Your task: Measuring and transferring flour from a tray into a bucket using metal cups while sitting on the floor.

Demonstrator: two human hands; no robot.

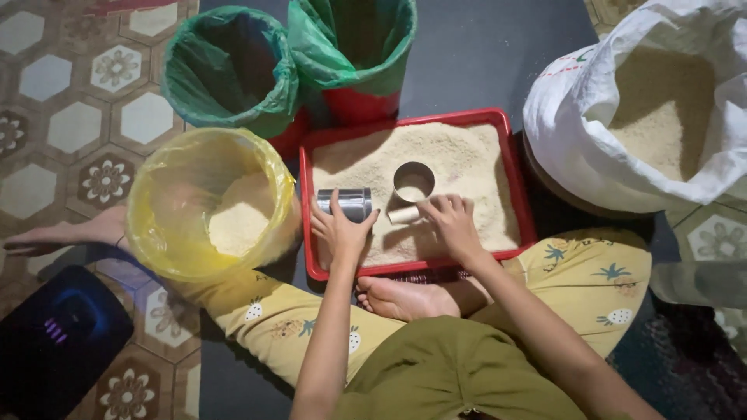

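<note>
The person sits cross-legged on the floor, a bare foot (405, 299) tucked just near of the red tray (307, 202) that holds a bed of pale grain. The left hand (338, 229) is closed around a shiny metal cup (346, 202) lying on its side at the tray's left edge, fingers wrapped over its near side. The right hand (451, 222) pinches a short pale cylinder (405, 215), seemingly a small roller or stick, its fingers curled shut on one end. Just beyond it a second metal cup (414, 181) stands upright in the grain, partly filled.

The tipped cup sits close to the tray's rim, so a hasty scoop could push grain over the edge onto the dark mat. The stick, swept too hard, might knock the upright cup over. To the left, touching the tray's corner, a bucket lined with a yellow bag (202, 198) holds some grain; its loose liner could fold inward under a pour. Farther off stand two green-lined bins (233, 70), and at far right an open white sack (622, 117) of grain slumps toward the tray.
</note>
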